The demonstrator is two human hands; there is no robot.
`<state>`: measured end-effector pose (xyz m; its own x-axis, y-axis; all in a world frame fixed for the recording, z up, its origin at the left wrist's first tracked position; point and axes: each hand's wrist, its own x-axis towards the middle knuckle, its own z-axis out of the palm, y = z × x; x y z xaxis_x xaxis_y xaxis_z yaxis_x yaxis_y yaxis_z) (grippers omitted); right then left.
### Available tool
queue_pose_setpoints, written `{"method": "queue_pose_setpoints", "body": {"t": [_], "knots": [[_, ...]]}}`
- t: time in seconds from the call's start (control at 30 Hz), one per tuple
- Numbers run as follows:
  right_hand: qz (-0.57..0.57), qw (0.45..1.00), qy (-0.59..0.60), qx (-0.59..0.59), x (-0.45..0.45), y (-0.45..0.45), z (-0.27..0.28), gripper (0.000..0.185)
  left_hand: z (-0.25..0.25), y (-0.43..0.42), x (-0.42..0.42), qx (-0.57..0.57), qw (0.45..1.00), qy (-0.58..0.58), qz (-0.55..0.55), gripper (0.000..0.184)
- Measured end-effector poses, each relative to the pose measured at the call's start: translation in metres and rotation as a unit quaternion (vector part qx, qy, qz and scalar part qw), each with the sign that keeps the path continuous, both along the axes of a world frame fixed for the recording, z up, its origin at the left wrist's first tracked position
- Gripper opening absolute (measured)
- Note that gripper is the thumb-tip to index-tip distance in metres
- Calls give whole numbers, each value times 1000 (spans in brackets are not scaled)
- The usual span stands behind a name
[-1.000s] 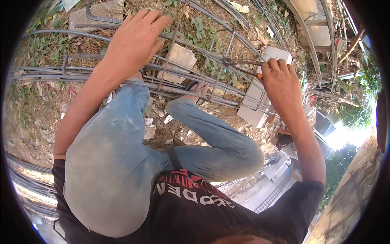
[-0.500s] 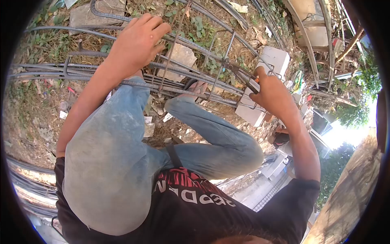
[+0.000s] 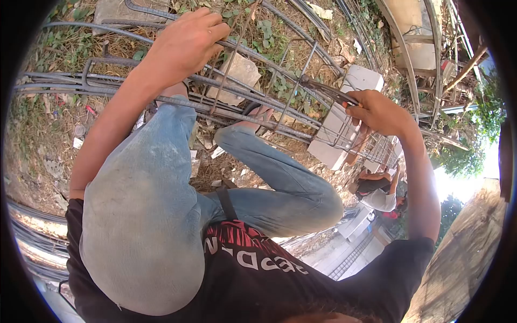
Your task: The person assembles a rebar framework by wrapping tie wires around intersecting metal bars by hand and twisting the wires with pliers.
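Observation:
A long cage of steel bars (image 3: 242,111) with thin cross ties runs across the upper half of the view. My left hand (image 3: 186,48) is closed around an upper bar near a rusty tie. Farther right, my right hand (image 3: 377,112) grips the handles of pincers (image 3: 329,90), whose jaws meet the bar at a crossing with a tie (image 3: 308,58). The handles lie close together. What the jaws bite on is too small to tell.
Pale blocks (image 3: 329,141) sit under the cage's right part. A flat stone (image 3: 236,78) lies beneath the bars. Another person (image 3: 379,192) is at the right, beyond the cage. Curved wooden strips (image 3: 406,54) stand at upper right. My bent knees are below the cage.
My right hand has turned and swung the pincers' handles, which were apart a second ago and are now close together. My left hand stays on the bar. The other person has come more into view.

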<state>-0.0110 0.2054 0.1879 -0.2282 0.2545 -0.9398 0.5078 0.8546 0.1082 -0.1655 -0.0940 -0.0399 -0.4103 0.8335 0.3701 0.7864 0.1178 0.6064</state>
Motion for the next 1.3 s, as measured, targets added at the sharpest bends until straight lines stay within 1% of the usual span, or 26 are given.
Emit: {"method": "queue_pose_setpoints", "body": {"t": [0.03,0.07,0.17,0.27,0.37,0.47,0.57,0.6,0.7,0.73,0.77,0.83,0.87,0.97,1.0,1.03,1.1,1.13,1.23,1.27,1.3], "knots": [[-38,999,23,-18,6,2,1,35,2,1,0,1,1000,3,-5,20],[62,998,22,-22,8,4,1,36,3,2,0,5,1000,8,-13,19],[193,977,92,-22,16,4,0,39,1,2,2,14,1000,18,-3,19],[38,998,48,-4,6,-9,2,39,-3,1,4,9,1000,18,1,19],[-38,999,-13,-4,-1,-10,1,39,-2,2,2,20,1000,11,-1,19],[-194,980,28,6,32,-25,-10,39,7,6,-8,-3,1000,-3,-28,18],[-98,982,148,71,74,-43,-25,42,6,3,-8,-16,999,-11,-30,18],[-49,978,183,84,79,-43,-26,47,7,1,-7,-14,999,-11,-28,18],[107,955,214,178,72,-47,-17,55,11,3,-5,-9,999,-7,-35,18],[210,929,231,198,75,-46,-13,59,11,4,-6,-9,999,-7,-31,18],[297,890,275,210,71,-40,-10,55,10,5,-5,-9,1000,-9,-24,18],[456,786,354,220,58,-31,-4,47,12,4,-4,-12,1000,-11,-24,18],[484,771,353,216,54,-32,-3,44,13,4,-6,-15,999,-8,-28,18],[416,841,286,195,64,-25,-7,40,7,4,-6,5,1000,12,-22,19],[361,882,226,203,59,-32,-5,30,6,6,-7,2,1000,7,-27,20],[294,915,207,182,60,-31,-4,29,6,7,-9,-2,1000,2,-31,20],[156,962,173,139,56,-26,-5,33,6,5,-12,-4,999,-3,-35,21],[-117,984,107,86,43,-26,-3,37,8,4,-10,-2,999,-6,-38,21],[-134,987,45,74,29,-26,-1,39,9,2,-7,-4,1000,-7,-30,20],[40,991,59,109,33,-22,-6,36,9,2,-6,-5,1000,-6,-26,20],[127,976,96,146,35,-23,-5,33,9,2,-5,-6,1000,-7,-25,20]]}}
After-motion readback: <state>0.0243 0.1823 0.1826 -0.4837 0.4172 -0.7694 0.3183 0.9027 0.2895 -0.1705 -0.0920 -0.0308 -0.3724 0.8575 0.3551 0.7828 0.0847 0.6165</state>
